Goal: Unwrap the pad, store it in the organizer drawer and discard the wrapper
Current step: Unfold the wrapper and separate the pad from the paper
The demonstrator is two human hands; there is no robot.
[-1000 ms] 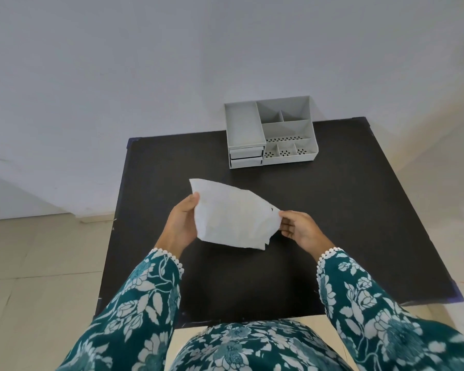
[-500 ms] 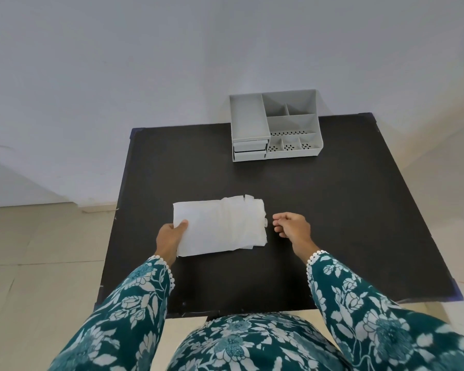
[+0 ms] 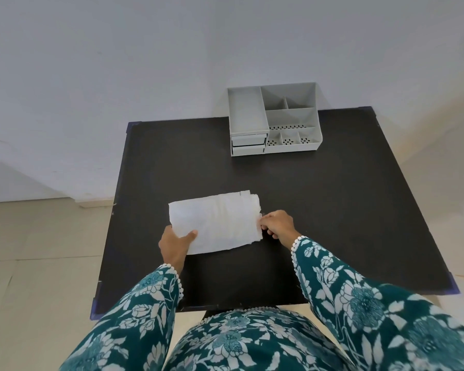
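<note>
A white pad (image 3: 217, 222), folded into a rectangle, lies flat on the black table (image 3: 332, 210) near its middle. My left hand (image 3: 176, 243) holds its near left corner, thumb on top. My right hand (image 3: 276, 223) pinches the pad's right edge with its fingertips. A grey organizer (image 3: 273, 120) stands at the table's far edge, with two shut drawers (image 3: 248, 144) at its front left and several open compartments on top and to the right. I cannot tell a separate wrapper from the pad.
A pale wall rises directly behind the table and organizer. Tiled floor shows to the left and right of the table. My patterned teal sleeves and lap fill the lower frame.
The pad went from held up in the air to lying flat on the table. My right hand let go, then came back to pinch the right edge.
</note>
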